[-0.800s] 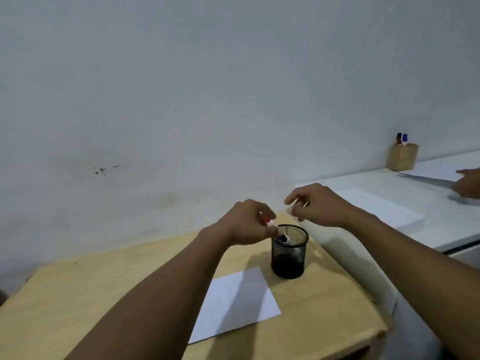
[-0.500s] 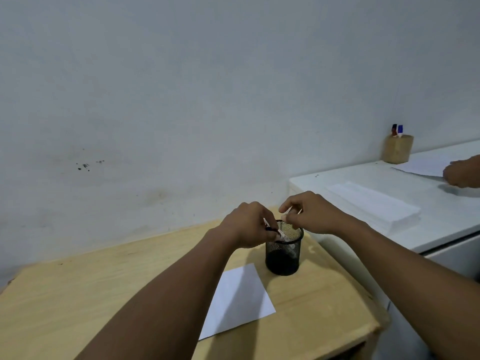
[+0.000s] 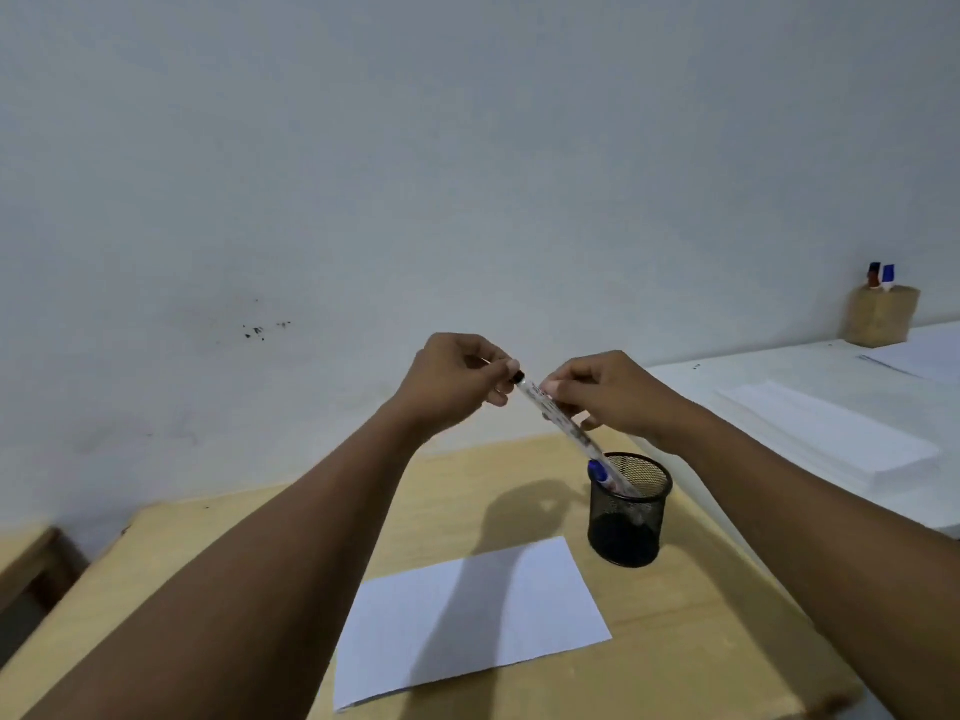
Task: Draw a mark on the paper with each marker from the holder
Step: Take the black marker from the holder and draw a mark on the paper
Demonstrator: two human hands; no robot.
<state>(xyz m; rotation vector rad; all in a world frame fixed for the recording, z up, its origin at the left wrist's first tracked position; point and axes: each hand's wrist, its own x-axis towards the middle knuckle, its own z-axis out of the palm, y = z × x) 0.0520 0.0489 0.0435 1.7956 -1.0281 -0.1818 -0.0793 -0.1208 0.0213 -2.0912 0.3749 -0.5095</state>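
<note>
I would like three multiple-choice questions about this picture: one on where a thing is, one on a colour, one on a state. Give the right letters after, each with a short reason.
1. Where does the mesh holder stand relative to the paper?
A. on top of it
B. beyond its far right corner
C. to its left

2. What colour is the cap of the marker left in the holder?
A. blue
B. green
C. yellow

3. How is the white marker held?
A. lying on the desk
B. by the left hand alone
C. by both hands, above the holder

Answers:
1. B, the holder sits on bare desk past that corner.
2. A, a blue cap shows at the rim.
3. C, the left hand pinches its dark end and the right hand grips the barrel.
</note>
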